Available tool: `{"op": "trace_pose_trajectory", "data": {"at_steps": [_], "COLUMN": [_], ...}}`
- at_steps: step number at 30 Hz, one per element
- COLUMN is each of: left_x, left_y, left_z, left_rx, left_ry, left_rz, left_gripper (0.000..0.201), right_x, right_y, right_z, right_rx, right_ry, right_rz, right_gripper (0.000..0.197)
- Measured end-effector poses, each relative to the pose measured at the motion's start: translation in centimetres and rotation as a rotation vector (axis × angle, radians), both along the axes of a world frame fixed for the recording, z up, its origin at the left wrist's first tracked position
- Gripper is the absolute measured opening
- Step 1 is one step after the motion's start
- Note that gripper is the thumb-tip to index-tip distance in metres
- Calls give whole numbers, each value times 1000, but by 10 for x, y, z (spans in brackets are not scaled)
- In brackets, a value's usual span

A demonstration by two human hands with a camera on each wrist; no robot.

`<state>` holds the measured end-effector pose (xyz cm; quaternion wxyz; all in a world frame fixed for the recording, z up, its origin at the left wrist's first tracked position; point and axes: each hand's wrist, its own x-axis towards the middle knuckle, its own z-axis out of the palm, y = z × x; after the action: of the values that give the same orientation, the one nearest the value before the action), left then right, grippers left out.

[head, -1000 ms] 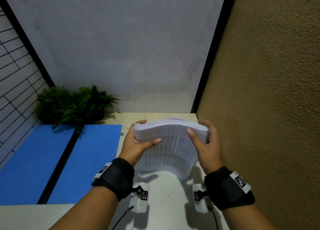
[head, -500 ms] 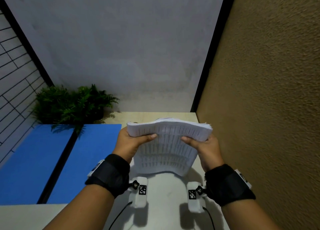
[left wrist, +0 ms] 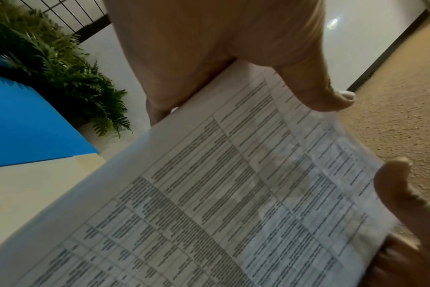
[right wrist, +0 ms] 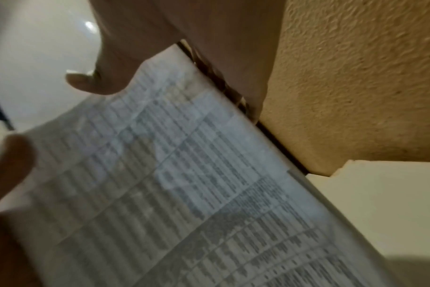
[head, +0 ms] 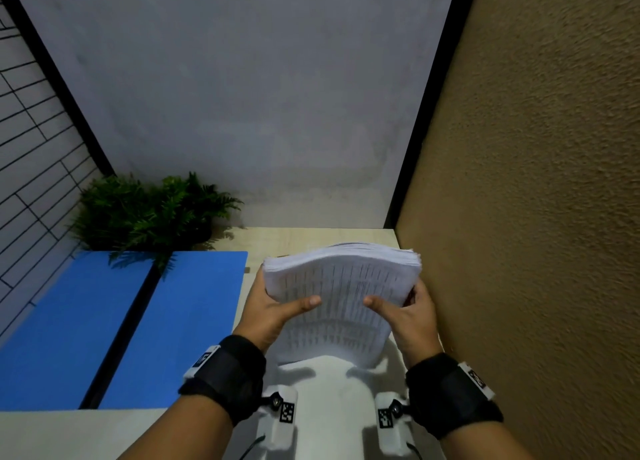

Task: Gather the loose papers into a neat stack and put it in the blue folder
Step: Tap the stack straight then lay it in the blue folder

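I hold a thick stack of printed papers [head: 341,296] upright on its lower edge on the table. My left hand [head: 277,309] grips its left side, thumb across the front sheet. My right hand [head: 407,312] grips the right side the same way. The stack bows, and its top edge arches upward. Close up, the printed sheet [left wrist: 221,194] fills the left wrist view under my left thumb [left wrist: 319,93]. The right wrist view shows the same stack [right wrist: 184,194]. The blue folder [head: 104,328] lies open and flat to the left of the stack.
A green fern plant [head: 152,213] stands behind the folder at the back left. A rough tan wall [head: 536,217] runs close along the right of the table [head: 69,435]. A grey wall closes the back.
The hands slid lower on the stack's sides and the thumbs moved closer together on the front sheet. The top edges look more even than before.
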<state>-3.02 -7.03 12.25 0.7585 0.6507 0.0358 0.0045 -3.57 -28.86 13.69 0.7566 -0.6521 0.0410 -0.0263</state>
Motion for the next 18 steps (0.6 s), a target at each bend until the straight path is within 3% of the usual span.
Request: {"op": "trace_pose_trajectory", "data": {"at_steps": [6, 9, 13, 16, 18], "left_x": [4, 6, 10, 12, 13], "left_y": [-1, -1, -2, -6, -10], "left_z": [1, 7, 12, 20, 27], "left_rx": [-17, 19, -21, -30, -41], "left_ry": [-19, -51, -53, -81, -88], "left_rz": [20, 57, 120, 201, 237], "left_gripper": [88, 85, 83, 73, 60], "right_x": [0, 5, 3, 4, 6], "right_y": [14, 14, 23, 24, 25], "right_z": [-2, 5, 20, 17, 14], "right_rx": [-47, -92, -300, -510, -523], "right_ry": [-58, -86, -281, -379, -341], "right_rz": [-78, -98, -97, -158, -202], "right_gripper": [84, 87, 94, 72, 61]}}
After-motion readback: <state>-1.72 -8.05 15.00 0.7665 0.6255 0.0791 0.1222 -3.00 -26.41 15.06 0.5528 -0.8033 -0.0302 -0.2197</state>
